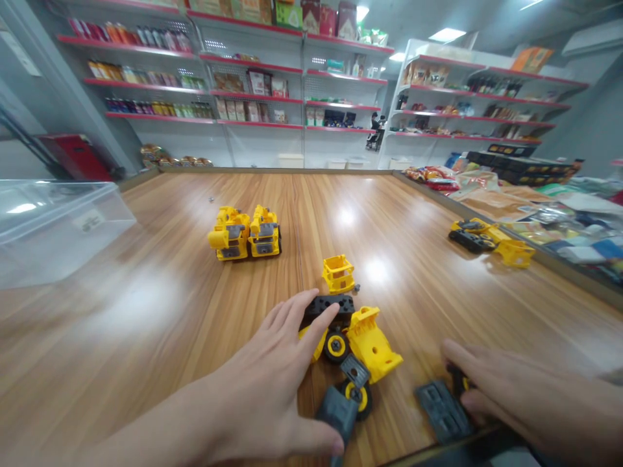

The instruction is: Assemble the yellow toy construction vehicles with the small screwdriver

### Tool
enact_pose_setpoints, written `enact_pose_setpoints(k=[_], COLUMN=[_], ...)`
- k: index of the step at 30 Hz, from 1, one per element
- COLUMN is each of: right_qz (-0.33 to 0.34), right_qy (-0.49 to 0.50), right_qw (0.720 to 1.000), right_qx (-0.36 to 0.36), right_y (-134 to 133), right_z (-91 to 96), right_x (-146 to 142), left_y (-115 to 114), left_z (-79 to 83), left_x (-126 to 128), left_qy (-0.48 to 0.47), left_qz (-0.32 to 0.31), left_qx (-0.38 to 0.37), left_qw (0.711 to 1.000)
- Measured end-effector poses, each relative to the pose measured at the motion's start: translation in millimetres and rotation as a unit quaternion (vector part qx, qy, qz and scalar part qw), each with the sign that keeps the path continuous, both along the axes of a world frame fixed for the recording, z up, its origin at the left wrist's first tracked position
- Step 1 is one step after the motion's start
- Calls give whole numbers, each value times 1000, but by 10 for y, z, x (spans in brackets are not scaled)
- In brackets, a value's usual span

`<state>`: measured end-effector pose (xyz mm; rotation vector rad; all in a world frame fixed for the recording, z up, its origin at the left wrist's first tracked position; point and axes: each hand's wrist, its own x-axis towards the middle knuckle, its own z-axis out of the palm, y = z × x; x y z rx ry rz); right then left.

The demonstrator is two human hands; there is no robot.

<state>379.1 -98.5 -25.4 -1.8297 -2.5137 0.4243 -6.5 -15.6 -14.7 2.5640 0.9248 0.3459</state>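
Tabletop (170,311), across the frame: honey brown, streaked with darker wood grain.
Toy vehicles (233,235), pair, left of centre: yellow, grey panels.
Open frame piece (339,277), centre: plain yellow.
Flat bar (346,305), below centre: black.
Moulded shell (372,348), lower centre: yellow.
Wheel (335,346), lower centre: black tyre, yellow hub.
Block (337,410), bottom centre: dark grey.
Plate (442,408), lower right: dark grey.
Small part (457,381), lower right: black and yellow.
Shelves (257,124), upper frame: white, red edging.

I'm seeing the brown wood-grain tabletop (185,305) gleaming smoothly, the clear rectangular plastic bin (58,243) shining, the angular yellow plastic toy panel (372,350) looking satiny.
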Motion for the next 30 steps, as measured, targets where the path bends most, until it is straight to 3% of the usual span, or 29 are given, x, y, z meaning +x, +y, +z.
enact_pose_setpoints(k=[2,6,10,18,25,30], right_qz=[48,70,127,147,157,193], right_qy=[-25,-47,-33,80,130,115], right_qw=[997,990,985,985,977,974], right_qx=[-57,-112,-114,-43,64,21], right_y=[248,941,1339,1401,1450,1418], right_z=[215,617,668,381,444,452], right_x=[-380,-1055,-1356,-1294,-1207,-1196], left_y=[13,146,301,323,418,451], left_z=[-35,-74,-82,-14,-104,-140], left_x=[16,-30,-113,-89,-91,-114], left_qy=[14,38,32,-23,-74,-76], left_qz=[8,37,46,39,93,99], left_qx=[-3,10,23,-13,2,15], left_qw=[1000,999,998,999,993,992])
